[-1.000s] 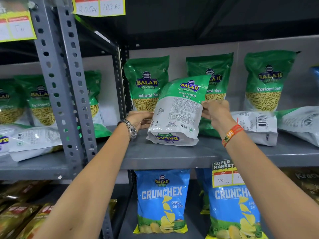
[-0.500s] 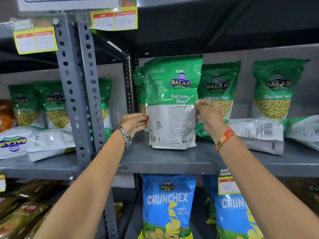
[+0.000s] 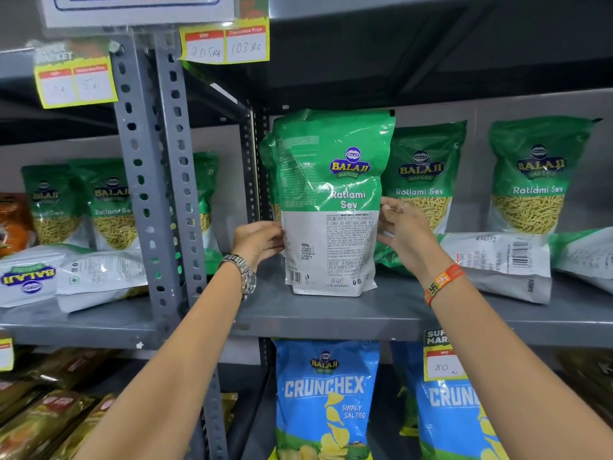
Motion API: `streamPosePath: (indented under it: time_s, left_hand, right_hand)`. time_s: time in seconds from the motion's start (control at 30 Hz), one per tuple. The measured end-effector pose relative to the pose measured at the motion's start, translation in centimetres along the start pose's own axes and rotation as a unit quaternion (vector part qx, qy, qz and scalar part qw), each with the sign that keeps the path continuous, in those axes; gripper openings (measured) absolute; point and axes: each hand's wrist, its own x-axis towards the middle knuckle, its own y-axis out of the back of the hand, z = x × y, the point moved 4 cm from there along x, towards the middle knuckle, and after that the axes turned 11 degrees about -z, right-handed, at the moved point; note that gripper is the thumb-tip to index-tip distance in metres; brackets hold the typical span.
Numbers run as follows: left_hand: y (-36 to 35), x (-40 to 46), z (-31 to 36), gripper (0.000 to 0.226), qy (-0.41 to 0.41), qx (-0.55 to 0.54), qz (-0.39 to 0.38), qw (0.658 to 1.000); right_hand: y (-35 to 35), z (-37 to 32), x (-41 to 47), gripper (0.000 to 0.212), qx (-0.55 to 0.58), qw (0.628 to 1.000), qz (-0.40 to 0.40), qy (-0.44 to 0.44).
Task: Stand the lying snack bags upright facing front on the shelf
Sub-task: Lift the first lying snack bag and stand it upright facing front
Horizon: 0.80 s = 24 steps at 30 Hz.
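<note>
At the far left, 2 white-backed bags (image 3: 71,280) lie flat on the grey shelf (image 3: 331,315), beside the perforated upright post (image 3: 156,180), as they did 1 second ago. The left hand (image 3: 260,239), a metal watch (image 3: 243,277) on its wrist, grips the left edge of the Ratlami Sev bag (image 3: 331,207), fingers closed on the seam. That bag, tilted and leaning 1 second ago, now stands upright on its base on the shelf, its printed back panel toward the camera, in front of another standing bag whose edge shows at its left. Since half a second ago it has changed little; it sits square and the view has moved closer. The right hand (image 3: 403,229), with an orange wristband (image 3: 442,283), pinches the bag's right edge. To the right, 2 standing bags (image 3: 539,175) face front, and lying bags (image 3: 501,260) rest flat before them, unchanged. Below hang blue Crunchex bags (image 3: 326,396).
</note>
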Motion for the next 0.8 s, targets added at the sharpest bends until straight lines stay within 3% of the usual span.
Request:
streamPosePath:
  time_s: [0.17, 0.27, 0.33, 0.43, 0.53, 0.63, 0.8]
  left_hand:
    - [-0.3, -0.3, 0.3, 0.029, -0.01, 0.053, 0.079, 0.995]
    - [-0.5, -1.4, 1.0, 0.01, -0.082, 0.124, 0.158, 0.976]
    - [-0.8, -2.6, 1.6, 0.018, -0.154, 0.187, 0.205, 0.948]
    - [-2.5, -3.8, 1.6, 0.019, -0.215, 0.181, 0.12, 0.952]
    - [-4.5, -4.6, 0.9, 0.074, -0.189, 0.186, 0.036, 0.964]
    - [-5.5, -5.3, 0.4, 0.112, -0.198, 0.245, 0.038, 0.948]
    - [-5.6, -5.3, -0.3, 0.104, -0.191, 0.217, 0.025, 0.957]
  right_hand:
    - [0.0, -0.2, 0.0, 0.029, -0.05, 0.999, -0.014, -0.01]
    - [-0.2, -0.2, -0.2, 0.036, -0.074, 0.996, -0.036, -0.026]
    - [-0.3, -0.2, -0.4, 0.039, -0.081, 0.994, -0.051, -0.051]
    - [-0.3, -0.2, -0.6, 0.04, -0.092, 0.989, -0.085, -0.084]
    - [-0.1, -0.3, -1.0, 0.039, -0.077, 0.985, -0.113, -0.101]
    - [0.2, -0.2, -1.3, 0.034, -0.037, 0.985, -0.129, -0.11]
    - [-0.6, 0.3, -1.6, 0.025, -0.052, 0.982, -0.166, -0.079]
